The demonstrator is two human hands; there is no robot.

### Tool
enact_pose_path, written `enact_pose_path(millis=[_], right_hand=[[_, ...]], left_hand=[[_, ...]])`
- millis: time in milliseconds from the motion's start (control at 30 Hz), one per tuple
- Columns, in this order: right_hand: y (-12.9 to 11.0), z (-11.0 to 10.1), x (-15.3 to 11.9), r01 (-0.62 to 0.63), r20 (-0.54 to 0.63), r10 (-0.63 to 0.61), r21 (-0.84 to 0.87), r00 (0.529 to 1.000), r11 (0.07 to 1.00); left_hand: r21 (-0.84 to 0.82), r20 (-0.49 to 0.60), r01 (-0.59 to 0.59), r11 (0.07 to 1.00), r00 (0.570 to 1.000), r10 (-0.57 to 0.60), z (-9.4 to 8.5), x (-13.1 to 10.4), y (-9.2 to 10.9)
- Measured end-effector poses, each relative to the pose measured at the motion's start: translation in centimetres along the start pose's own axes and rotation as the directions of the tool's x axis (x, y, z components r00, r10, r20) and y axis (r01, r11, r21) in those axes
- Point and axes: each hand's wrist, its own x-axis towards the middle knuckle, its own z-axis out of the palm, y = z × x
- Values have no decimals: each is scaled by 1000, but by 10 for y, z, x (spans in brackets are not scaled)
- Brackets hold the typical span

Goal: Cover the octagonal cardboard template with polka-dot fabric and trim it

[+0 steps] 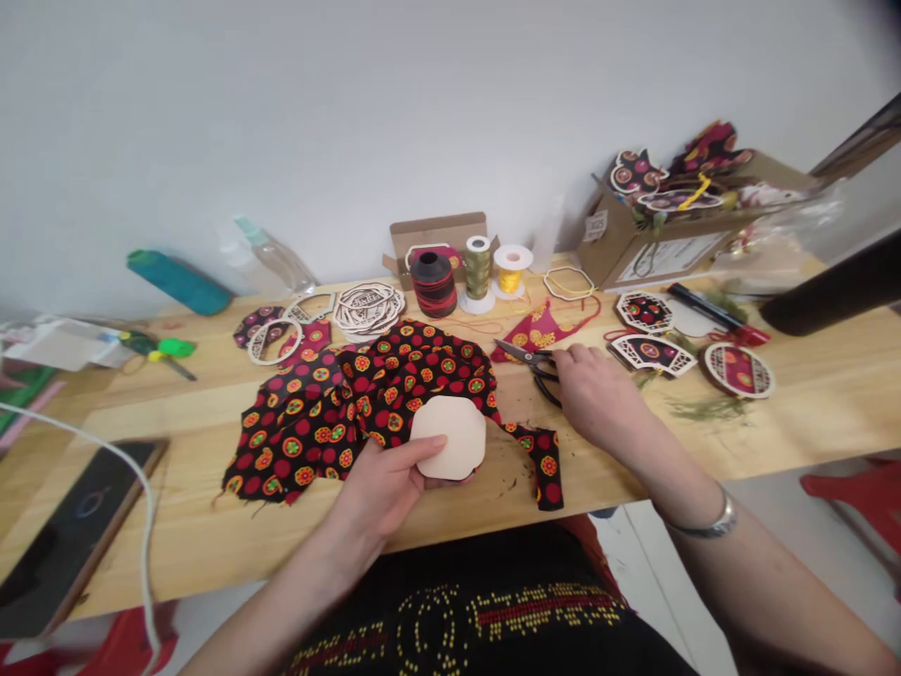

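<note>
My left hand pinches a cream rounded-square blank, thumb on its upper face and fingers underneath. Behind and beside the blank spreads a black cloth patterned with red dots and orange flowers, its cut edges fraying. A narrow strip of the same cloth trails to the right. My right hand has its fingers curled at the black handles of a pair of scissors, which lie low over the table with the blades pointing left. Beneath the blades is a red cloth scrap with yellow print.
Thread spools, a stack of cut-out wooden pieces and a small cardboard box stand along the wall. Finished ornaments, a marker and a filled carton are at right. A phone and white cable lie left.
</note>
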Motion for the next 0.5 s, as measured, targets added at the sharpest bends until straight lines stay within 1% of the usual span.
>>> enact_pose_path(millis=[67,133,233,267,300,333,367,400,433,467,500], right_hand=[[-1,-1,1,5,31,-5,-5,1000,1000],[1,0,2,9,30,-9,9,1000,1000],[8,-1,2,-44,-38,48,84,998,995],[10,-3,0,-74,-73,86,148,994,986],[13,-7,-4,-95,-101,123,250,987,964],[14,-12,-9,-95,-112,149,389,982,916],[14,-17,-17,-69,-100,150,558,984,827],[13,-23,-25,-27,-63,107,733,992,680],[11,-29,-34,2,-11,15,877,1000,481],[8,-33,-43,-4,32,-91,957,995,289],[4,-36,-52,-31,60,-209,989,976,142]], left_hand=[[-7,-14,10,1000,1000,-10,0,0,1],[-13,-24,4,1000,1000,-5,1,0,1],[-12,-31,-11,1000,999,10,2,-1,2],[-14,-30,-12,1000,999,12,3,-1,3],[-18,-30,-10,1000,1000,9,3,-1,3],[-27,-32,-6,1000,999,5,4,0,3],[-37,-44,-3,999,999,1,4,0,3],[-46,-63,-2,999,998,-1,5,0,4],[-50,-81,-2,999,997,-2,6,1,4],[-51,-99,-5,999,995,0,7,2,4],[-49,-112,-9,999,994,3,8,2,4]])
